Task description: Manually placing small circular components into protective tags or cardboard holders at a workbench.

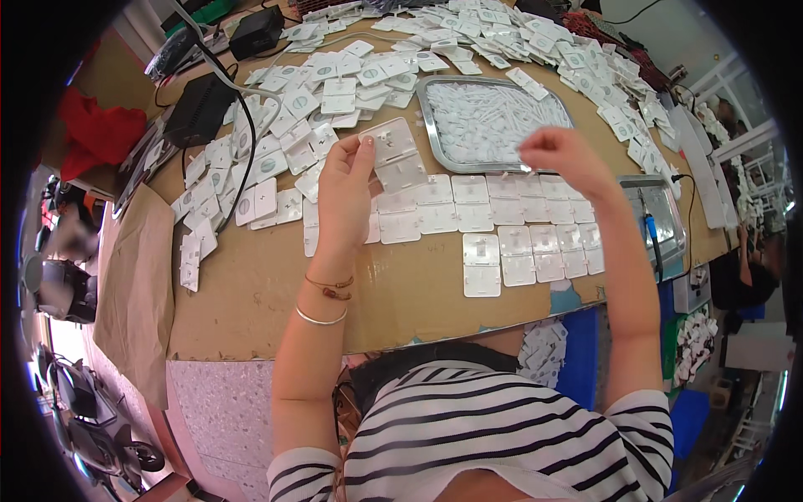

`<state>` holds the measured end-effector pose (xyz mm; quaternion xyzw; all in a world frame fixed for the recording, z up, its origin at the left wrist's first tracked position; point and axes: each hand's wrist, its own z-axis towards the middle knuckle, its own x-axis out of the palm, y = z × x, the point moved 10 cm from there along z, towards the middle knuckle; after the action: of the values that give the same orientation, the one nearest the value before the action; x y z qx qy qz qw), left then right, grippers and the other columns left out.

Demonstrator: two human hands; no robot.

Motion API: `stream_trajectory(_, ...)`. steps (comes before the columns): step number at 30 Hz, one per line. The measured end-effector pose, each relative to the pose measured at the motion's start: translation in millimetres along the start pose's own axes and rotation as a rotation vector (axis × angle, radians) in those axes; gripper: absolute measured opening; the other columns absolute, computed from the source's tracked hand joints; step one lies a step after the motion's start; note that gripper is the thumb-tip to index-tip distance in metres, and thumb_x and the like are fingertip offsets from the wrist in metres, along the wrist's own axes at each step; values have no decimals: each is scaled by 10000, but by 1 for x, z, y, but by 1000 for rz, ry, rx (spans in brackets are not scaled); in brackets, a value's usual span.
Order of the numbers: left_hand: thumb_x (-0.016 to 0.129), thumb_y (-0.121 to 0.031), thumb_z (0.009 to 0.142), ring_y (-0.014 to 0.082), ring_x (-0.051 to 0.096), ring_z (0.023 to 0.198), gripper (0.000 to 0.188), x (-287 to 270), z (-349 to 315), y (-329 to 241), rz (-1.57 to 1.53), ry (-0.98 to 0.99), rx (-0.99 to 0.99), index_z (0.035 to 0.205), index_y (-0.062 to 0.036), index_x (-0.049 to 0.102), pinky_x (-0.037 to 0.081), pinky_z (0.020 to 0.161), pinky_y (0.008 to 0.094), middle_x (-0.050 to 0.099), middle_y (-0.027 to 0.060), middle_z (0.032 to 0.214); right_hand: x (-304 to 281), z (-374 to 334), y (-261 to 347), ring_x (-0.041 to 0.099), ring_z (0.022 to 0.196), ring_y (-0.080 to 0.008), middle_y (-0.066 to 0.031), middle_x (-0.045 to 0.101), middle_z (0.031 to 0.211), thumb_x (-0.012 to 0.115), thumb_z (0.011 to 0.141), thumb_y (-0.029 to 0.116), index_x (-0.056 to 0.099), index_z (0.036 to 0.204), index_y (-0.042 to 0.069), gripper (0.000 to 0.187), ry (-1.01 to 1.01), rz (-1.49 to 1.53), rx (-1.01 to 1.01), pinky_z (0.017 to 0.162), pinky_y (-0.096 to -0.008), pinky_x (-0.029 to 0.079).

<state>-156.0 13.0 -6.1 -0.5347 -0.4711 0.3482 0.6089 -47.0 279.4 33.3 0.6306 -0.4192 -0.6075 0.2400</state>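
My left hand (345, 188) is closed on the edge of a white hinged plastic case (400, 159), which it holds up tilted above the table, its two flat halves opened out. My right hand (569, 159) hovers at the near right rim of a metal tray (428, 134), fingers pinched together. Whatever sits in that pinch is too small or hidden to name. Small white plastic pieces (489, 117) fill the tray. In front of it, opened white cases (481, 266) lie side by side in rows on the brown tabletop (385, 289).
Loose white cases (343, 88) are heaped along the table's far and left sides. A second metal tray (669, 222) at the right holds a blue-handled pen-like tool (652, 230) with a cord. Black boxes (201, 105) and cables stand at the left. Brown paper (138, 293) hangs over the left edge.
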Motion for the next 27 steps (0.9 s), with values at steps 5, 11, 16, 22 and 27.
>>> stream_trajectory(5,499,-257,946,105,569,846,266,32,-19,10,-427,133,-280,1122,-58,487,496,733,287,572,18,928,40,-129,-3,620,763,-121,-40,651,815,670,745,64,665,817,36,77,695,-447,225,675,-262,481)
stream_trajectory(11,541,-242,923,123,559,886,317,55,-34,6,-452,355,-348,1164,-53,461,494,764,317,554,18,984,44,-142,-13,604,549,-109,-36,633,788,667,771,72,662,852,48,84,691,-324,398,486,-266,467)
stream_trajectory(16,602,-256,865,132,549,916,544,49,-32,24,-312,397,-338,1292,-4,379,484,771,309,556,80,1029,-64,-7,-42,524,623,-141,-38,593,751,655,793,152,624,932,33,186,-288,-457,-36,582,-287,441)
stream_trajectory(22,444,-218,951,224,614,958,379,69,-52,6,-457,504,-495,1243,23,447,564,748,284,580,138,1089,-86,69,-106,616,776,-247,-114,660,910,644,800,181,649,1004,53,241,-404,-466,83,695,-330,482)
stream_trajectory(27,529,-223,923,170,609,947,350,70,-59,7,-307,505,-480,1177,15,488,542,778,268,600,96,1051,-61,58,-69,566,671,-125,-59,642,822,646,805,157,641,993,18,235,-417,-476,-16,641,-271,463)
